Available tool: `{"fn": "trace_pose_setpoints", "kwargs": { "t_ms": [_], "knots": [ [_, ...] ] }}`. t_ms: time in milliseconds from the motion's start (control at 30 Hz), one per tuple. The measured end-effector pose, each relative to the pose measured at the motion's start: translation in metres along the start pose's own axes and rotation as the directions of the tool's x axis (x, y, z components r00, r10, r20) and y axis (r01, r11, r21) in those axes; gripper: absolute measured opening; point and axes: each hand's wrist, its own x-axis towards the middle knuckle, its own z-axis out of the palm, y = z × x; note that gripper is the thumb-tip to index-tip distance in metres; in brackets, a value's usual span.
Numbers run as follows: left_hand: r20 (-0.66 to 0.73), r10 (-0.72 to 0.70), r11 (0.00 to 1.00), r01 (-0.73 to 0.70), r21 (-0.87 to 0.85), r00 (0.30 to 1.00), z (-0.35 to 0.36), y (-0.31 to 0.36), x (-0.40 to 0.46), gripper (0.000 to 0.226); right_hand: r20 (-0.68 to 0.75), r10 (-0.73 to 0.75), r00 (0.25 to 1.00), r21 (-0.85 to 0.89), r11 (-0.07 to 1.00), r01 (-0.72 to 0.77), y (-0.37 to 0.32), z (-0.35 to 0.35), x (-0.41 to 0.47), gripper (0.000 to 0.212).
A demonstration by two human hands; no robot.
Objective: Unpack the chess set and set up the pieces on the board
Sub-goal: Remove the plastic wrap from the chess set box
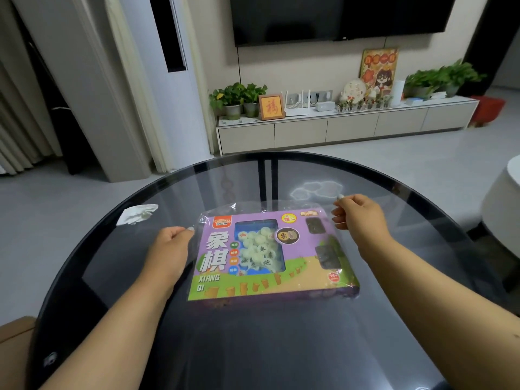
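Observation:
A purple and green chess set box lies flat on the round glass table, wrapped in a clear plastic film. Pale round pieces show through its blue window. My left hand pinches the film at the box's far left corner. My right hand pinches the film at the far right corner, fingers curled. The film is stretched up between both hands along the far edge.
A crumpled white tissue lies on the table to the far left. A white seat stands beyond the table's right rim. A low TV cabinet with plants runs along the far wall.

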Motion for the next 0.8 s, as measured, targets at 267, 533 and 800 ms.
{"fn": "trace_pose_setpoints", "kwargs": {
  "t_ms": [267,533,800],
  "knots": [
    [0.024,-0.026,1.000,0.027,-0.009,0.999,-0.004,-0.002,-0.057,0.023,-0.010,0.073,0.997,-0.067,0.995,-0.073,0.014,-0.014,-0.036,0.028],
    [-0.013,0.065,0.986,-0.062,0.153,0.998,-0.002,-0.020,-0.071,0.026,0.047,0.022,0.999,-0.264,0.964,-0.008,0.030,-0.020,-0.065,0.054],
    [-0.040,0.193,0.950,-0.176,0.257,0.980,0.002,-0.020,-0.078,0.021,0.040,-0.099,0.994,-0.377,0.920,0.107,0.036,-0.017,-0.073,0.060]
  ]
}}
